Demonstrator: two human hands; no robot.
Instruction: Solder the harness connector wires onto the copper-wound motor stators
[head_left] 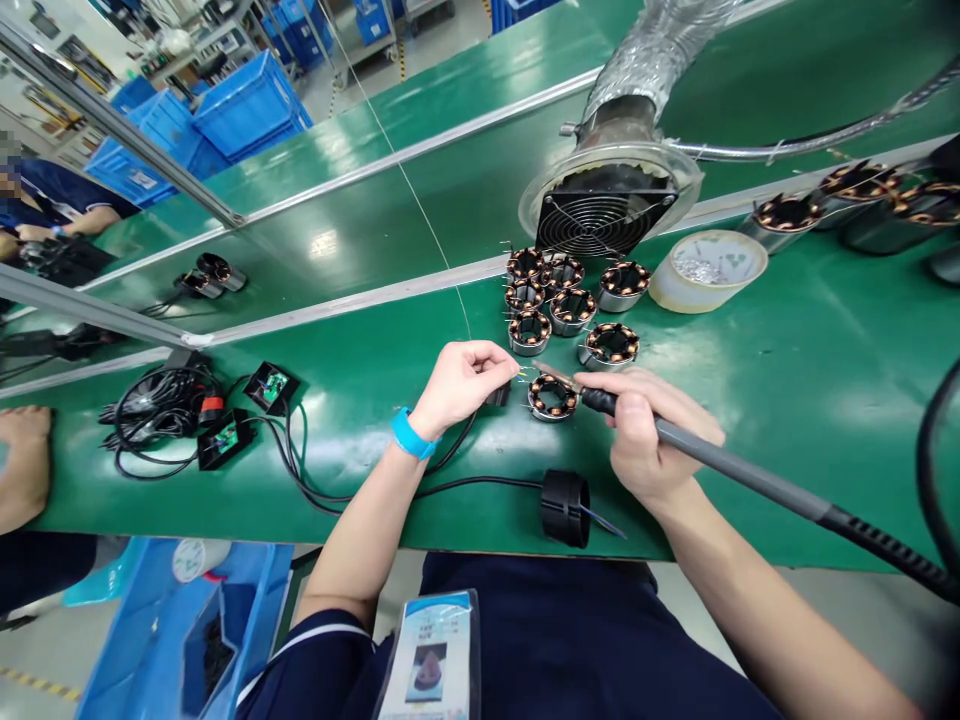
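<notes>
My right hand (660,435) grips a soldering iron (739,470), its tip pointing left above a stator ring (553,398) with copper windings. Across from it, my left hand (466,382) is closed in a pinch. A thin solder wire (420,200) runs down from above into that hand, and its end comes out near the iron's tip. Fine yellow and blue leads show at the fingertips; whether they touch the iron is too small to tell. Partly hidden behind the left fingers is a small black part (498,393). Nearer my body lies a black round housing (565,508) with a cable and loose leads.
More wound stators (573,310) stand behind the hands. A fume extractor (607,215) hangs over them, beside a white tub (709,270). Coiled black cables (161,400) and small boxes with green boards (225,438) lie left. Another person's hand (22,465) rests at the left edge.
</notes>
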